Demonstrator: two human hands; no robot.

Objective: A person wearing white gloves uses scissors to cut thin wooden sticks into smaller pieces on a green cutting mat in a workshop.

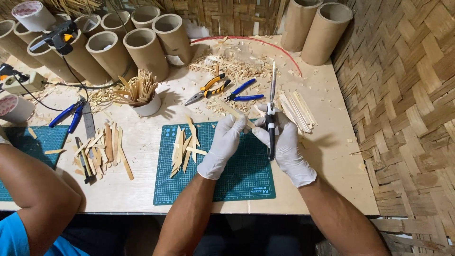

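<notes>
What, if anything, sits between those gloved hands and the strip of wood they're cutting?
Nothing visible does. The left hand already pinches the wooden strip, and the right hand grips the knife beside it, above the green cutting mat.

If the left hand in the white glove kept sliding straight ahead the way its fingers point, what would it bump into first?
The left hand points up and right, so it would probably meet the thin wooden strip at its fingertips first, then the blue-handled pliers beyond. Depth is hard to judge.
</notes>
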